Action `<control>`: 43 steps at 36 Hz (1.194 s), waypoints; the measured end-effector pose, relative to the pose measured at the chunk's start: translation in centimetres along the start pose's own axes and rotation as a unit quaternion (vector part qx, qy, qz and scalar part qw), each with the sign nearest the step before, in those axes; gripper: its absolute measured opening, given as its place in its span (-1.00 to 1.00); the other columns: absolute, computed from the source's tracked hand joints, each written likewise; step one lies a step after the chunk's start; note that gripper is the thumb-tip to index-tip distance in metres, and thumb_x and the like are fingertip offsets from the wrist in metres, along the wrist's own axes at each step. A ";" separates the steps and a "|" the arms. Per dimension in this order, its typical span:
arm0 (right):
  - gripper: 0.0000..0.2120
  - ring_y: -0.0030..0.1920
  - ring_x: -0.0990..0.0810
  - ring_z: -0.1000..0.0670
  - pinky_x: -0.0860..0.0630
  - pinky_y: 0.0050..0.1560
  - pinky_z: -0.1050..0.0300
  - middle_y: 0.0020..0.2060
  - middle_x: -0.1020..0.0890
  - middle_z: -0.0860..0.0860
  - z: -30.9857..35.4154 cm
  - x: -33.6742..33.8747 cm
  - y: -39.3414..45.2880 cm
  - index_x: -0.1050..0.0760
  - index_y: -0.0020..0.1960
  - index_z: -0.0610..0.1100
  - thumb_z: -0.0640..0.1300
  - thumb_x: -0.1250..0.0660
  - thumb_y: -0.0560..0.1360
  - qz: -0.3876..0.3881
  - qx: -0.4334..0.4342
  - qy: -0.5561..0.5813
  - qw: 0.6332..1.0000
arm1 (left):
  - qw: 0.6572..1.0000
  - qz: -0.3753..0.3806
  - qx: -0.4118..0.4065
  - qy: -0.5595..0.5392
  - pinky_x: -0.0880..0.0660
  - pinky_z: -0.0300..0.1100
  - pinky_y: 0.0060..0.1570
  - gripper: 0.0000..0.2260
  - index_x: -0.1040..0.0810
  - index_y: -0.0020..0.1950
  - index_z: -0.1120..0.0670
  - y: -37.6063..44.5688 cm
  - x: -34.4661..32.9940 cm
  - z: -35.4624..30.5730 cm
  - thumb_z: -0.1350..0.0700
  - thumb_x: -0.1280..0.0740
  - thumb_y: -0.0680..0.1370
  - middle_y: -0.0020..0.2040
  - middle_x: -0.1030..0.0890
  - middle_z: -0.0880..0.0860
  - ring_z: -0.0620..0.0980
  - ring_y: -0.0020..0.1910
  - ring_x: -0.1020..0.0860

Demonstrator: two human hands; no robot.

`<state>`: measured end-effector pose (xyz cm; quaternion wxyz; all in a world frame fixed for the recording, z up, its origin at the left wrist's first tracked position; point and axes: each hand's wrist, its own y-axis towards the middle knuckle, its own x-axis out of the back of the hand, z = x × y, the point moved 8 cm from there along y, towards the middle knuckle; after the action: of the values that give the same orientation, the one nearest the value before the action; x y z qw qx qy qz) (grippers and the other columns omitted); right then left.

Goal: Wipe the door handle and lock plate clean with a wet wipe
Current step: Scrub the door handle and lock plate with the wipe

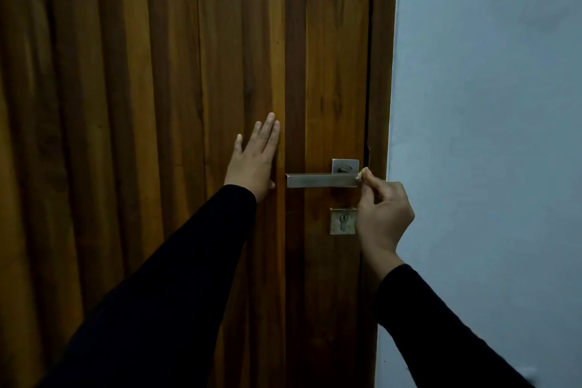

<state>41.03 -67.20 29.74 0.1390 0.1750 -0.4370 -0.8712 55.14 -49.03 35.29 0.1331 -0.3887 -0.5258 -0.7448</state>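
Stage: wiping under way at the pivot end of the flat brushed-metal lever door handle point(321, 180); likely early or mid task, judging by the wipe's place alone.
Done: cannot tell which metal has been cleaned; no wet sheen or streaks readable in the dim light.
Left: probably the length of the lever out to its free end, the square steel rose point(345, 166) just above the handle, and the small square brass lock plate with keyhole point(342, 221) below the handle.
Right grip: right hand point(382, 214), at the handle's pivot end, fingers curled, pinching a small crumpled off-white wet wipe point(362, 174) against that end.
Wipe: touching the handle's end, beside the door edge.
Left grip: left hand point(255, 161) released, fingers straight, palm flat on the brown vertical-plank wooden door point(157, 72), beyond the handle's free end; holding nothing, seemingly steadying the door.
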 end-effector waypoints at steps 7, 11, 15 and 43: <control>-0.81 -0.28 -0.45 0.09 -0.33 -0.28 0.63 -0.25 -0.54 -0.06 0.8 -0.2 -0.8 -0.60 0.07 -0.24 -0.29 -0.34 0.48 0.001 0.002 -0.007 1.000 | 1.000 0.004 -0.001 -0.004 0.16 0.09 0.43 0.04 0.40 0.47 0.05 0.0 0.0 0.0 0.13 -0.45 0.42 0.48 0.42 0.01 0.04 0.50 0.26; -0.81 -0.24 -0.46 0.12 -0.37 -0.25 0.61 -0.21 -0.55 -0.07 1.9 -1.3 -1.8 -0.59 0.08 -0.23 -0.30 -0.33 0.48 0.023 0.008 0.006 1.000 | 1.000 -0.001 -0.001 -0.005 0.16 0.08 0.42 0.05 0.40 0.46 0.04 0.0 0.0 0.1 0.14 -0.46 0.41 0.48 0.42 0.00 0.04 0.50 0.25; -0.80 -0.17 -0.45 0.17 -0.40 -0.22 0.59 -0.16 -0.53 0.00 3.4 -2.4 -2.9 -0.58 0.09 -0.20 -0.30 -0.32 0.48 0.038 0.014 0.006 0.999 | 1.000 -0.004 0.002 -0.001 0.14 0.09 0.43 0.06 0.40 0.46 0.04 0.1 -0.1 0.1 0.13 -0.46 0.40 0.49 0.41 0.00 0.04 0.50 0.25; -0.84 -0.12 -0.60 0.10 -0.54 -0.29 0.31 -0.11 -0.61 0.04 -3.0 -2.6 -7.4 -0.57 0.00 -0.02 -0.20 -0.36 0.46 0.034 -0.469 0.248 0.847 | 1.000 -0.015 0.005 -0.018 0.16 0.08 0.42 0.02 0.38 0.48 0.01 -0.2 -0.5 0.4 0.17 -0.44 0.43 0.49 0.39 -0.03 0.00 0.51 0.23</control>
<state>44.00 -64.03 22.56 0.3380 0.2846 0.0674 -0.8945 55.51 -48.68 34.88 0.1145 -0.3930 -0.5374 -0.7373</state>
